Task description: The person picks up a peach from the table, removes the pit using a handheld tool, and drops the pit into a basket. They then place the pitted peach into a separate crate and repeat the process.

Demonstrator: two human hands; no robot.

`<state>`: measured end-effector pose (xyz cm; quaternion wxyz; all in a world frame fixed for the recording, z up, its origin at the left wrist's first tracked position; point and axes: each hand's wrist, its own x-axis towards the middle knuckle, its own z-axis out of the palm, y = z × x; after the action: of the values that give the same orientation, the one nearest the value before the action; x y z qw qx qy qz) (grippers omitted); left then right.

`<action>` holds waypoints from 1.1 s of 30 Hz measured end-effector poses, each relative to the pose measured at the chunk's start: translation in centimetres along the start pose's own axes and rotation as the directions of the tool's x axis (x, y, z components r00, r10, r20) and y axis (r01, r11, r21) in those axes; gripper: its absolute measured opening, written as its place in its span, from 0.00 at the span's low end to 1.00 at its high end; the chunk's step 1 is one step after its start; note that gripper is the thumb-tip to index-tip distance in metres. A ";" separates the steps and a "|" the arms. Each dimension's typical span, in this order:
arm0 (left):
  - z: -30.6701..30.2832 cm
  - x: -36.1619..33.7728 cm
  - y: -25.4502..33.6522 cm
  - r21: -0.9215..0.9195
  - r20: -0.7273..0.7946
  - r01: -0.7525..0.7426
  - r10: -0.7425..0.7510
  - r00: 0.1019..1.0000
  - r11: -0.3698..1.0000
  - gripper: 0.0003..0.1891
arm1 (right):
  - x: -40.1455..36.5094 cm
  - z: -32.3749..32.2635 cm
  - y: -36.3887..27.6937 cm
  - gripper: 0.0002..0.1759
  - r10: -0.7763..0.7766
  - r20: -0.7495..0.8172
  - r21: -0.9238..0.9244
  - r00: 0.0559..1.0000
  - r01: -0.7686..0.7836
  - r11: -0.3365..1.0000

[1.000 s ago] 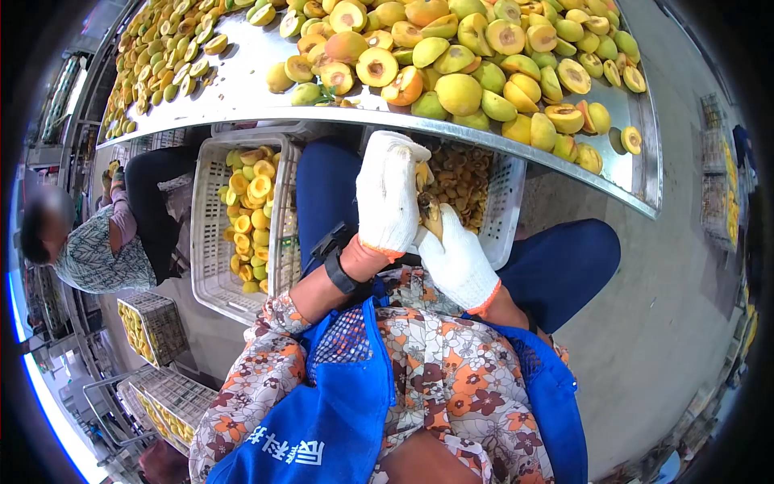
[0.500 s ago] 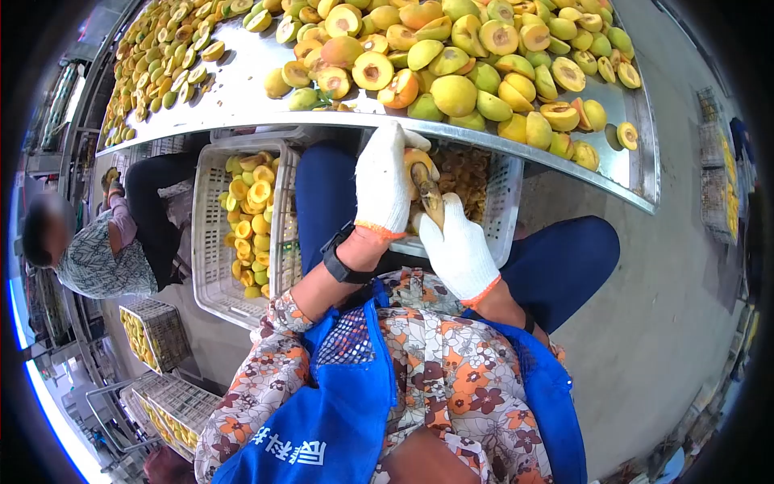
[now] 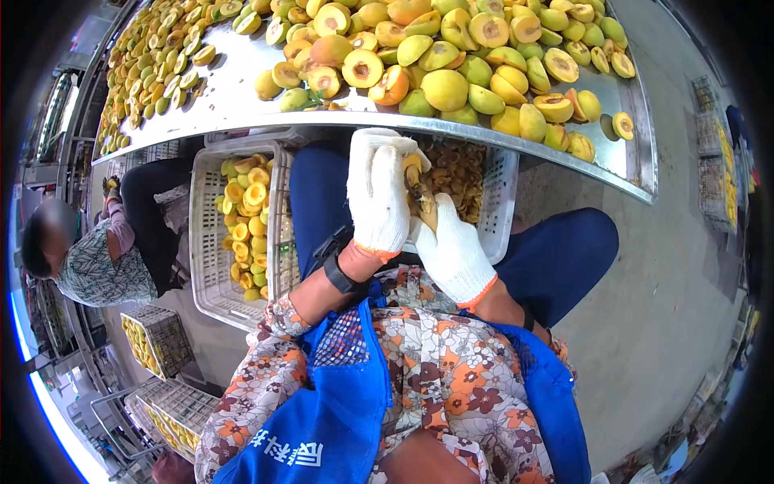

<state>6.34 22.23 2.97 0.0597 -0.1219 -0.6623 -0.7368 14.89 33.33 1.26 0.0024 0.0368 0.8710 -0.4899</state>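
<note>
My left hand [image 3: 379, 194], in a white knit glove, is closed around a halved yellow peach [image 3: 413, 164], mostly hidden by the fingers. My right hand [image 3: 458, 254], gloved too, grips a short hand tool [image 3: 422, 196] with a pale handle and a dark, stained end. That end presses against the cut side of the peach. Beneath both hands stands a grey plastic crate [image 3: 501, 210] between my knees, with brown pits and scraps [image 3: 458, 177] in it. Left of my leg, another crate [image 3: 201, 274] holds hollowed yellow peach halves [image 3: 251, 218].
A metal table [image 3: 242, 105] runs across in front, its raised edge just beyond my hands, heaped with peach halves [image 3: 443, 89]. Another person [image 3: 105, 258] sits at the left. Filled crates stand on the floor at lower left [image 3: 165, 339] and far right [image 3: 713, 173].
The left hand has turned, its fingers now folding over the peach half and covering more of it. The tool's end stays at the fruit, and the right hand has shifted slightly.
</note>
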 end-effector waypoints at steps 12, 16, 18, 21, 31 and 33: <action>-0.7 2.2 0.7 0.255 0.165 0.271 -0.318 0.934 0.928 0.13 | 0.1 -0.7 1.0 0.28 -0.049 0.193 -0.006 0.980 0.051 0.999; -0.9 1.8 -0.2 0.455 0.278 -0.261 0.143 0.950 0.852 0.09 | 0.2 -1.7 -0.8 0.24 0.197 0.336 0.318 0.921 -0.308 0.897; -0.7 1.7 -0.1 0.420 0.252 -0.288 0.195 0.948 0.861 0.10 | 0.6 -1.9 -0.8 0.22 0.190 0.398 0.372 0.898 -0.347 0.861; -1.1 1.7 -0.3 0.141 0.216 0.193 -0.221 0.951 0.971 0.11 | 0.4 -1.6 1.0 0.17 -0.368 0.304 -0.152 0.879 0.426 0.892; -1.9 1.9 -1.3 -0.011 0.251 0.421 -0.405 0.879 0.907 0.13 | 0.4 -2.9 -0.2 0.09 0.152 0.744 0.631 0.651 -0.759 0.159; -1.9 1.4 -1.6 -0.087 0.256 0.374 -0.342 0.904 0.923 0.12 | 0.5 -3.2 0.4 0.09 -0.014 0.802 0.597 0.597 -0.802 0.018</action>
<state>4.39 20.60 1.64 -0.1645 -0.0884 -0.6248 -0.7582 14.52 36.25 2.57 0.4132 0.1358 0.2332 -0.8697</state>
